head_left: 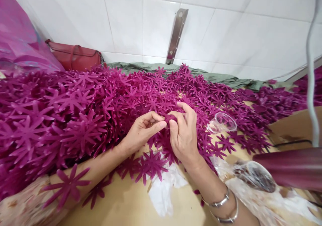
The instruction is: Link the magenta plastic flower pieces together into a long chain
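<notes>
Held up beyond the white tissue (163,194), between both hands: a small magenta piece (170,118). On it, closed thumb and forefinger of the right hand (184,135), with other fingers loosely bent and half open. At its edge, pinched thumb and forefinger of the left hand (143,128), seemingly gripping. Better to press softly, with fingertips only, and to support with one hand while adjusting with the other. Mind the loose flower cut-out (69,185) left of the tissue; avoid brushing against the heap of cut-outs (110,98) beyond the tissue.
</notes>
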`<state>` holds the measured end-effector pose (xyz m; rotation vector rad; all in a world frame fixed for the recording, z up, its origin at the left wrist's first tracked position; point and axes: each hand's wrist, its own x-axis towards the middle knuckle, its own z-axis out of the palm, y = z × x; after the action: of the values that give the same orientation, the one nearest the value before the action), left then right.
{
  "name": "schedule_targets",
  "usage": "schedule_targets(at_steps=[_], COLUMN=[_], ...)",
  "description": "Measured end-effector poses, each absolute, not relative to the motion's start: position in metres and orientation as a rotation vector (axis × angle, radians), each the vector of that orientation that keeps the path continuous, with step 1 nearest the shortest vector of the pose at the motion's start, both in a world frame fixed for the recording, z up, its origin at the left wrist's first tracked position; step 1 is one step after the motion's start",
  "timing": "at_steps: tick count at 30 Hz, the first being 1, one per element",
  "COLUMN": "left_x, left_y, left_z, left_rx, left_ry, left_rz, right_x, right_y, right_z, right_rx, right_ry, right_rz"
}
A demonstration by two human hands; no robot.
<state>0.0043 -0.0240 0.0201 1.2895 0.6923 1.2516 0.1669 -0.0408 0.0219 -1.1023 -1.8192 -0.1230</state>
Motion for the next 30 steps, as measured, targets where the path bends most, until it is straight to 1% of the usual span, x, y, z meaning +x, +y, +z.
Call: schedule_targets(at_steps=[6, 10, 13, 17, 19, 22, 26, 28, 30], left_x=[0.008, 0.008, 0.006, 0.001, -0.002, -0.007, -0.013, -0.013, -0.010], left_y=[-0.027, -0.027, -0.023, -0.017, -0.016, -0.017, -0.019, -0.018, -0.018], left_z=[0.022, 0.020, 0.021, 0.025, 0.026, 0.031, 0.041, 0.042, 0.039], left_rx=[1.211, 1.292, 1.517, 2.046, 2.225, 2.308, 2.402, 2.457, 2.420], left_ry=[0.697, 0.659, 0.699, 0.777, 0.787, 0.729, 0.783, 0.788, 0.700], left_rz=[1.262, 1.267, 1.339, 1.391, 1.322, 1.249, 1.495, 1.490, 1.377], right_x=[0.161, 0.159, 0.157, 0.156, 0.158, 0.163, 0.164, 0.162, 0.159], right_y=[-0.042, -0.045, -0.047, -0.045, -0.043, -0.039, -0.039, -0.041, -0.043], right_z=[0.019, 0.020, 0.020, 0.020, 0.019, 0.019, 0.022, 0.023, 0.021], right_rx=[-1.060, -1.044, -1.046, -1.050, -1.061, -1.114, -1.096, -1.056, -1.022], right_ry=[-1.823, -1.781, -1.767, -1.772, -1.782, -1.777, -1.875, -1.924, -1.926], right_rz=[0.036, 0.117, 0.128, 0.152, 0.124, 0.051, -0.062, -0.125, -0.128])
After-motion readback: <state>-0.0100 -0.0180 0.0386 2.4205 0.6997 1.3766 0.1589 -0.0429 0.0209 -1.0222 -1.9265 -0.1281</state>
